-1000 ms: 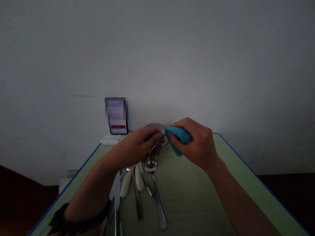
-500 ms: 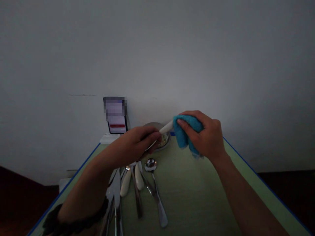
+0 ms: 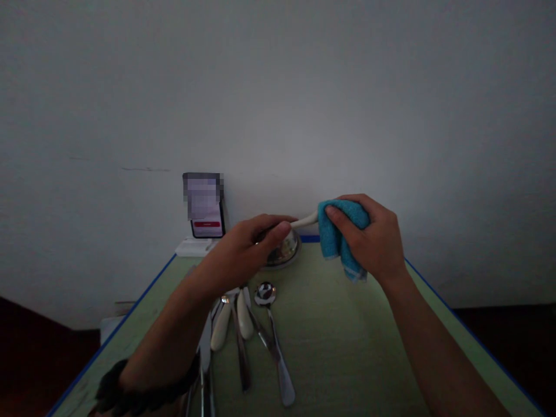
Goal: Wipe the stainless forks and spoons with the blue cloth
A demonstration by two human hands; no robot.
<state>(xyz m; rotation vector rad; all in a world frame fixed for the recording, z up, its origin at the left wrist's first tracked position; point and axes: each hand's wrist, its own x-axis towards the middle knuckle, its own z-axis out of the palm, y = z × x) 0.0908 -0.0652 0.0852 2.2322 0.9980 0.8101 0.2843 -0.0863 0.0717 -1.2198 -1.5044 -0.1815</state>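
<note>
My left hand [image 3: 247,246] is closed round one end of a white-handled piece of cutlery [image 3: 306,220], whose head is hidden by the fingers. A folded blue cloth [image 3: 330,234] wraps the other end of the handle. My right hand [image 3: 377,240] pinches that cloth, thumb on the near side. Behind the left hand is a round metal dish [image 3: 295,253], partly covered by it. On the table below lie a spoon [image 3: 281,365], pieces with cream handles [image 3: 221,330], a slim metal handle [image 3: 242,359] and knives [image 3: 206,353], partly behind my left forearm.
A phone [image 3: 207,217] leans upright on a white stand [image 3: 189,248] at the table's back left. The green table [image 3: 347,347] has blue edging and meets a grey wall [image 3: 304,116] at the back. A dark band [image 3: 152,394] circles my left forearm.
My right hand and the cloth have shifted slightly right. My left hand has also moved a little right and turned, its thumb now lying along the white handle.
</note>
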